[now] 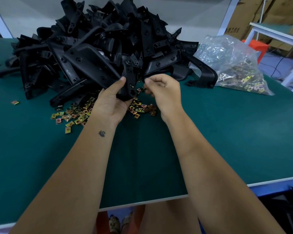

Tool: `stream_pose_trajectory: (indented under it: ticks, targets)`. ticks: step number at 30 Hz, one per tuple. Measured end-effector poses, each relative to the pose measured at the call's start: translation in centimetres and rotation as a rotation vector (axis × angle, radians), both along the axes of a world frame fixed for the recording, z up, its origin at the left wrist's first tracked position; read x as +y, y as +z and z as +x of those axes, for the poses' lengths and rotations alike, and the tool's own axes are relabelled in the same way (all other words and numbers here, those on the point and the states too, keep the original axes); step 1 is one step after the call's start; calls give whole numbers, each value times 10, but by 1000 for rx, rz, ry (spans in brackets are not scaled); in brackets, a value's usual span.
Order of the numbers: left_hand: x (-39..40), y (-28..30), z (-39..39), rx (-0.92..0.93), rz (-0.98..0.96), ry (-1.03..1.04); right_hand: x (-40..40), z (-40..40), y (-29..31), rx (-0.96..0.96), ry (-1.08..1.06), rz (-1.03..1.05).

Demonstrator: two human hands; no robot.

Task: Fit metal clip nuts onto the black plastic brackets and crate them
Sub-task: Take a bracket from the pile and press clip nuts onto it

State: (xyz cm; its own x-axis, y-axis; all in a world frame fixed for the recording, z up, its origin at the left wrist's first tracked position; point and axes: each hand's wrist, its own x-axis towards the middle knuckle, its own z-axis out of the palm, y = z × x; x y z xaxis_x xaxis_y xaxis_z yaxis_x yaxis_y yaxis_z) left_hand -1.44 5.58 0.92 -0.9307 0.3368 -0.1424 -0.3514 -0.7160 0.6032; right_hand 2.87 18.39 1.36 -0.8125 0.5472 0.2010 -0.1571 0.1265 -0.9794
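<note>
My left hand (111, 100) grips a black plastic bracket (129, 81) and holds it upright just above the green table (210, 141). My right hand (164, 92) sits close to the bracket's right side with fingertips pinched together; a small clip nut seems to be between them, mostly hidden. Loose brass-coloured clip nuts (78, 114) lie scattered on the mat under and left of my hands. A big heap of black brackets (98, 41) rises behind them.
A clear plastic bag of clip nuts (233, 65) lies at the right of the heap. Single stray nuts (15, 103) lie far left. The table's front edge (142, 202) runs near my knees. Cardboard boxes (254, 12) and a white frame (277, 36) stand beyond the right side.
</note>
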Motion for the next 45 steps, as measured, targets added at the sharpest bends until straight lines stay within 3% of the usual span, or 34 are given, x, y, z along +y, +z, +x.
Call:
stream_pose_trajectory:
  ticks: [5, 10, 45]
  targets:
    - [2, -2, -4, 26, -17, -67, 0, 3, 5, 80, 148, -383]
    - [5, -3, -3, 51, -28, -84, 1, 3, 5, 147, 225, -521]
    - [9, -3, 5, 138, -111, -97, 1, 1, 4, 152, 268, -507]
